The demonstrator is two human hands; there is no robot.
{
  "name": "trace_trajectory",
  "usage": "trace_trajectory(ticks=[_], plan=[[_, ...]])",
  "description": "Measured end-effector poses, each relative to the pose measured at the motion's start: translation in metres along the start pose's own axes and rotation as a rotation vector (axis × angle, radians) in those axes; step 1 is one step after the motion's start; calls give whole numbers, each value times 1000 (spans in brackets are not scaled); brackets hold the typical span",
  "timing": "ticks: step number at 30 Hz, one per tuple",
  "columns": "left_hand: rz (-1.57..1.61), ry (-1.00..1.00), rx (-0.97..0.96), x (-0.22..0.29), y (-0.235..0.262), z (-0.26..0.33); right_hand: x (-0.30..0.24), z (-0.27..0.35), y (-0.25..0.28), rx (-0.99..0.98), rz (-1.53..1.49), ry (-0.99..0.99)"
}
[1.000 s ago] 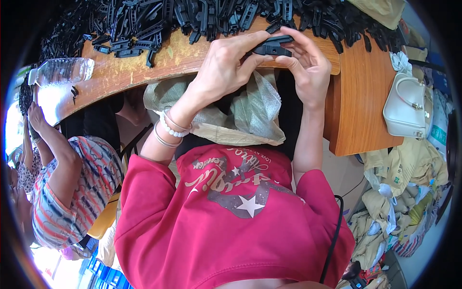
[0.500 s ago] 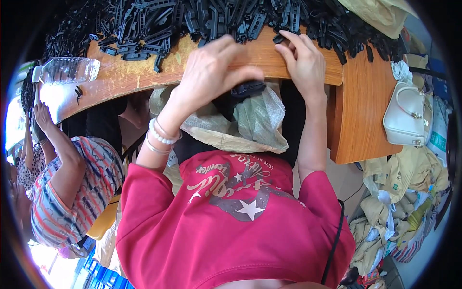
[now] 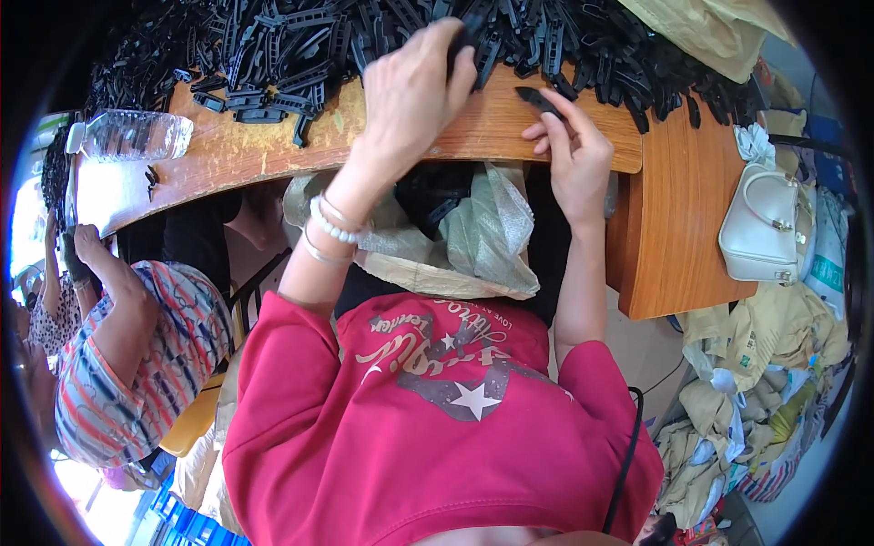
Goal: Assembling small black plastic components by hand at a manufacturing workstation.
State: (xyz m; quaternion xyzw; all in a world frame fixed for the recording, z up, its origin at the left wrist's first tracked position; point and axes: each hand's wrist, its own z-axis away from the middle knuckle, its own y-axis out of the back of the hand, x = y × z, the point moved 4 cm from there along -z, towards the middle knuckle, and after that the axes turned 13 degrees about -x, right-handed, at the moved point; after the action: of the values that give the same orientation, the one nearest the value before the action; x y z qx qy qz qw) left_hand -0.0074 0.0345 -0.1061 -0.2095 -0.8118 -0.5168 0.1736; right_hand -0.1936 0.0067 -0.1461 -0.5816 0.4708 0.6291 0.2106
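Long black plastic parts (image 3: 273, 55) lie in a deep heap along the far side of the wooden table. My left hand (image 3: 410, 86), with bracelets at its wrist, is at the heap's near edge. Its thumb and fingers are closed around a dark plastic part (image 3: 462, 45), which motion blurs. Nearer the table's front edge, my right hand (image 3: 581, 155) pinches a small black plastic piece (image 3: 537, 98) between thumb and forefinger. Below the table edge, between my forearms, an open woven sack (image 3: 492, 218) sits at my lap with dark parts inside.
A clear plastic bottle (image 3: 137, 135) lies on the table at left, near a few loose black bits (image 3: 152, 180). To the left, a person in a striped top (image 3: 146, 364) works at the same table. A white handbag (image 3: 760, 227) and piled sacks (image 3: 728, 409) are at right.
My left hand has moved from over the sack up to the heap. The dark part at the sack's mouth has dropped out of sight. My right hand has drawn slightly nearer, keeping its piece.
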Motion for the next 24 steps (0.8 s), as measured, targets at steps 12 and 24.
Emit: trace_trajectory(ticks=[12, 24], plan=[[592, -72, -412, 38, -1, 29, -22, 12, -6, 31, -495, 63], [531, -39, -483, 25, 3, 44, -5, 7, -10, -210, -609, 37]])
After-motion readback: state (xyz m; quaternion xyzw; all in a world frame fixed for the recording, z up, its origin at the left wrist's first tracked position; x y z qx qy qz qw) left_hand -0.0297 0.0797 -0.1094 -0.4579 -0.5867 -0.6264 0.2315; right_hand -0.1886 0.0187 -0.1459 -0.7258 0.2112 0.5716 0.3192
